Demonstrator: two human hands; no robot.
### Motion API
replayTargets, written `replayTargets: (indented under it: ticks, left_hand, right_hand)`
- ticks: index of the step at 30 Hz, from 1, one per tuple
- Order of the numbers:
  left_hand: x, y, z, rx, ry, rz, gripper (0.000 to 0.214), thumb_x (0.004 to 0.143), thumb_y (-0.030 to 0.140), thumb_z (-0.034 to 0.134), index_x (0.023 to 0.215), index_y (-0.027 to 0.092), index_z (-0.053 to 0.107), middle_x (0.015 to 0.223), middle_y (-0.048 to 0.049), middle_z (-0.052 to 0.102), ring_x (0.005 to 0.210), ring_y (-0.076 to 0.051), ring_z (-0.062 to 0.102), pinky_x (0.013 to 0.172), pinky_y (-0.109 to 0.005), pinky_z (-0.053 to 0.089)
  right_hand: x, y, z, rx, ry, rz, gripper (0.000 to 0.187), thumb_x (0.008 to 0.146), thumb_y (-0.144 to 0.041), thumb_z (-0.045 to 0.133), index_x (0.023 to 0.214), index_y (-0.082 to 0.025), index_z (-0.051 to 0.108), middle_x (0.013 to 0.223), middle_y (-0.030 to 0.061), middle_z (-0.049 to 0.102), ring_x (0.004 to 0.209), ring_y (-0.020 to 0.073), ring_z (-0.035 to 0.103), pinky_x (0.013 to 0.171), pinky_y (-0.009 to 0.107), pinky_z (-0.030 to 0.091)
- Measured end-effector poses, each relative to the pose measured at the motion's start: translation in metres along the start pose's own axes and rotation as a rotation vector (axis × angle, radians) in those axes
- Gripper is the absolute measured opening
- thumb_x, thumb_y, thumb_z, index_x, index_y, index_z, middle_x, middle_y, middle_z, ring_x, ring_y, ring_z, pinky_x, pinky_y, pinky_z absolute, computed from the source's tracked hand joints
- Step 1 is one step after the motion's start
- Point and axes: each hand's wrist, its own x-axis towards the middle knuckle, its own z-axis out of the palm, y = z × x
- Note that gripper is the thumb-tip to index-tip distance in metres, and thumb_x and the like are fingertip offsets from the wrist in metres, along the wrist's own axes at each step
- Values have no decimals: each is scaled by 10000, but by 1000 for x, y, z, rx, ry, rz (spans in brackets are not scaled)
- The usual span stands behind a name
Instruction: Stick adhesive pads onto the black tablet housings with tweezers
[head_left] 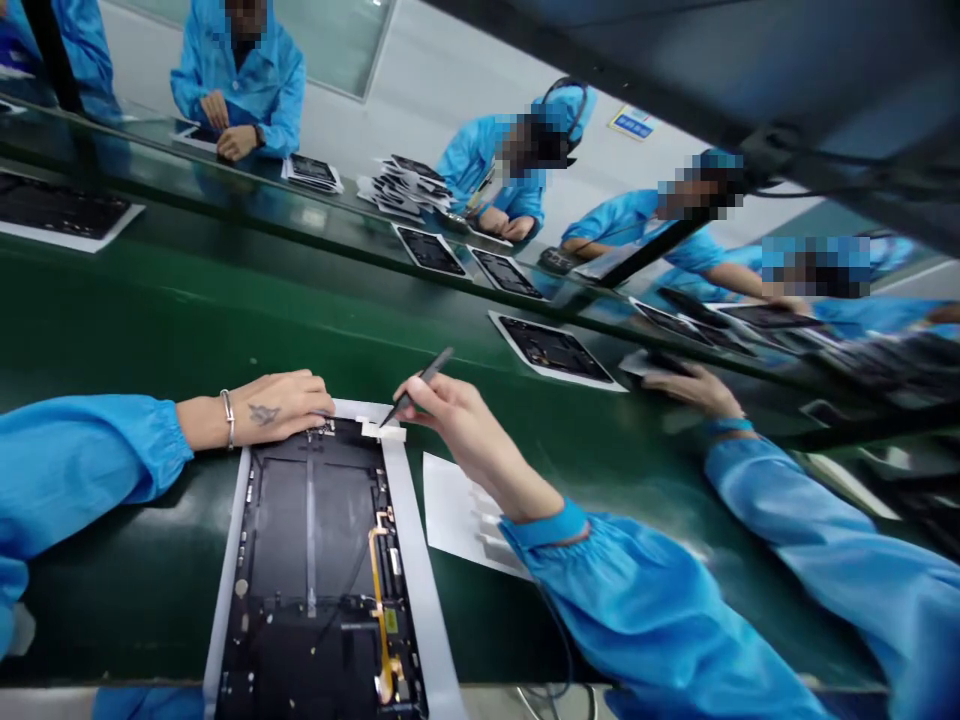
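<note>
Holds a dark pointed tool (435, 367) in the right hand (459, 418), finger and thumb pinched shut around it, tip at a white tab (388, 431) at 1 o'clock on the black panel (285, 530). Rests the left hand (281, 405), palm down, at the panel's 11 o'clock; cannot tell its grasp. Supports the panel on the green counter (150, 330), at 6 o'clock in view.
</note>
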Motion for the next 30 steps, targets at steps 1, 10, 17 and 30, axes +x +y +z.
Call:
replayTargets:
  ticks: [1, 10, 17, 30]
  left_hand:
    - [-4, 0, 2, -56, 19, 13, 224, 1029, 217, 457, 1075, 156, 667, 1042, -73, 684, 925, -184, 581, 844, -275, 461]
    - [-4, 6, 6, -83, -12, 24, 241, 999, 151, 465, 1087, 193, 686, 1063, -73, 686, 928, -185, 581, 779, -264, 466]
    - [-4, 10, 4, -71, -24, 21, 239, 994, 150, 478, 1068, 208, 698, 1073, -60, 689, 942, -174, 584, 762, -250, 460]
    - [-3, 11, 2, -81, -29, 15, 240, 989, 132, 488, 1078, 201, 699, 1090, -63, 687, 931, -177, 574, 759, -254, 444]
  right_hand:
    - [8, 2, 7, -5, -36, 27, 504, 681, -676, 768, 726, -185, 665, 635, -6, 572, 674, 155, 572, 741, 340, 521]
    - [13, 17, 19, 14, -61, 108, 522, 681, -674, 762, 594, -194, 578, 649, 9, 572, 677, 161, 578, 679, 310, 492]
    - [12, 14, 21, 7, -36, 120, 525, 663, -674, 773, 568, -199, 572, 648, 12, 584, 656, 151, 567, 671, 306, 500]
    - [15, 13, 17, -16, -70, 152, 533, 651, -669, 790, 554, -193, 568, 662, 13, 591, 653, 146, 584, 678, 301, 511]
